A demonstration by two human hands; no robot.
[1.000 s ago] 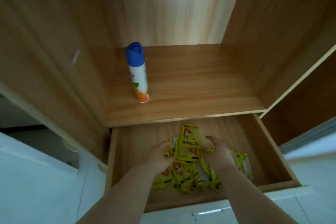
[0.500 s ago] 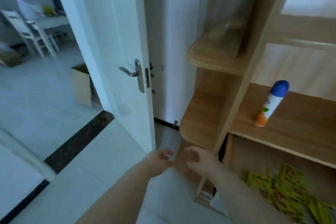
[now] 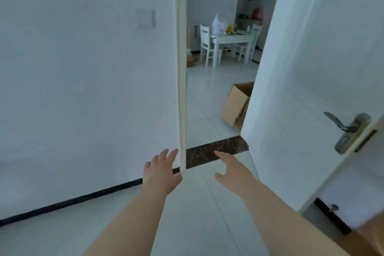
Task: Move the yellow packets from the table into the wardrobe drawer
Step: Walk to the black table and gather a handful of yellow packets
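My left hand (image 3: 161, 169) and my right hand (image 3: 233, 170) are stretched out in front of me at floor level, fingers spread, both empty. They point toward an open doorway. Far off in the room beyond stands a white table (image 3: 232, 38) with a white bag and something yellow (image 3: 229, 27) on top; it is too small to tell what the yellow item is. The wardrobe drawer and the packets in it are out of view; only a sliver of wood (image 3: 372, 233) shows at the bottom right corner.
A white wall (image 3: 87, 79) fills the left, ending in a door frame (image 3: 181, 68). The open white door (image 3: 311, 68) with a metal handle (image 3: 349, 129) stands on the right. A cardboard box (image 3: 236, 103) lies on the tiled floor past a dark threshold strip (image 3: 216, 149). White chairs (image 3: 206, 44) flank the table.
My view has swung left from the drawer of yellow packets to the doorway. Both hands left the packets, came out empty and have opened from loosely curled to spread.
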